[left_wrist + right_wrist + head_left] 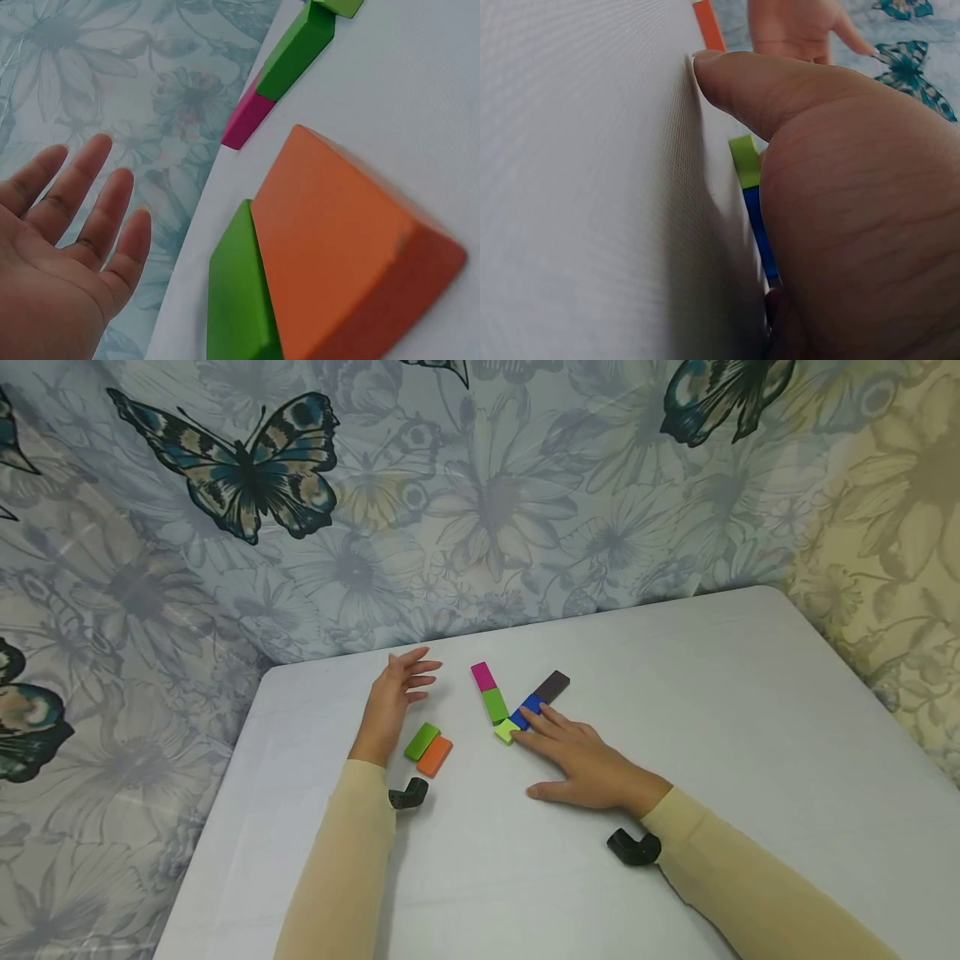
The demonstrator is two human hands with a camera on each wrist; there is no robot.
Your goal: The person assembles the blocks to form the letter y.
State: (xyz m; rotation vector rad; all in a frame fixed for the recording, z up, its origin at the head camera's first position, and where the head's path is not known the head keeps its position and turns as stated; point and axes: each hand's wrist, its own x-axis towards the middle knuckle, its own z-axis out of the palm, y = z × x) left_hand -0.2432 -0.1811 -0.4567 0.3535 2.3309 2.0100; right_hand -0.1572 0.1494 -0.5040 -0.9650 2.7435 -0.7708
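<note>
The blue block (530, 703) lies on the table (480, 860) between the lime block (506, 731) and the dark block (552, 687), the right hand (583, 762) with straight, spread fingers over its edge, while the left hand (392, 703), fingers slightly parted, is near the orange block (435, 757) and its adjoining green block (422, 741).

Right hand (591, 768) touching blue block (532, 702), left hand (387, 703) beside green block (422, 741) and orange block (435, 756), white table (735, 718)
</note>
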